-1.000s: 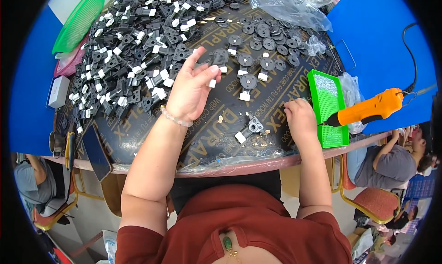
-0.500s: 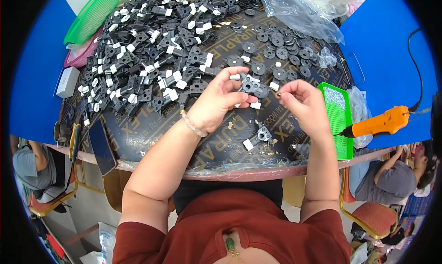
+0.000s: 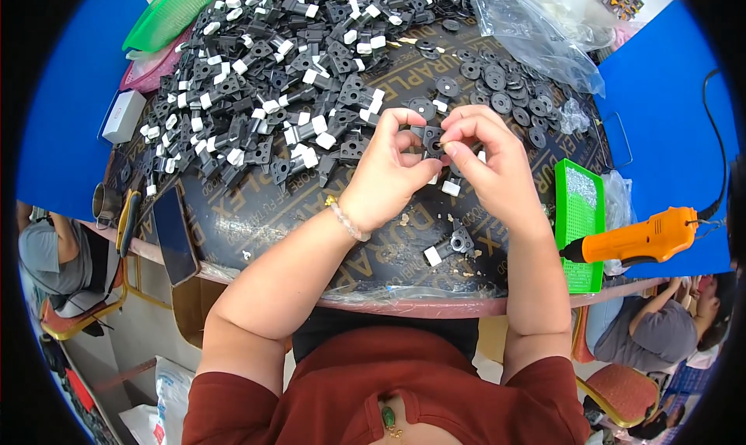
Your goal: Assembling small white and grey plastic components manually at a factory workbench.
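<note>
Here, over a dark table mat, the left hand and right hand meet, fingertips pinching a small black plastic part between them (how it is oriented cannot be made out). A heap of black-and-white pieces spreads to the left, round black discs lie beyond the hands. One assembled piece sits nearer the table edge. An orange power screwdriver rests beside a green tray at right.
</note>
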`<action>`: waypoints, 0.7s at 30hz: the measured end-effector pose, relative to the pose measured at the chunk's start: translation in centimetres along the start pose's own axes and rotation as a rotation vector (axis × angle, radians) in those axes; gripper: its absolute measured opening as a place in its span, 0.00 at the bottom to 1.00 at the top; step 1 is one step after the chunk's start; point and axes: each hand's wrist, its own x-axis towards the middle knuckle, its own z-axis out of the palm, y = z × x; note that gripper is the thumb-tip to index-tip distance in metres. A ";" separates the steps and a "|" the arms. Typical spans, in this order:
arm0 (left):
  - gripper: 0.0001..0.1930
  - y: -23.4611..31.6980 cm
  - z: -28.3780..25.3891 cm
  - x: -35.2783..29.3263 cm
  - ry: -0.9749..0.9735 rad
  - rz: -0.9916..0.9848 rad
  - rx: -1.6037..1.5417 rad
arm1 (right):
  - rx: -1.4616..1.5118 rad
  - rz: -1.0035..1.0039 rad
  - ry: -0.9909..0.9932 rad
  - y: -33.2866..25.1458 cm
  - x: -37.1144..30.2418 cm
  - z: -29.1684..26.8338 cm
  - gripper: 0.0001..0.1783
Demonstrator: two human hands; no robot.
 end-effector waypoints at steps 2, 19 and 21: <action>0.27 0.1 0.1 -0.1 0.014 0.009 -0.002 | 0.041 -0.087 0.086 0.8 -0.5 0.3 0.03; 0.25 0.0 0.4 -0.1 -0.083 -0.058 0.041 | -0.154 -0.055 0.114 1.3 -0.8 0.3 0.05; 0.25 0.1 0.5 -0.2 -0.054 -0.123 -0.046 | -0.185 -0.053 0.134 1.4 -0.8 0.5 0.06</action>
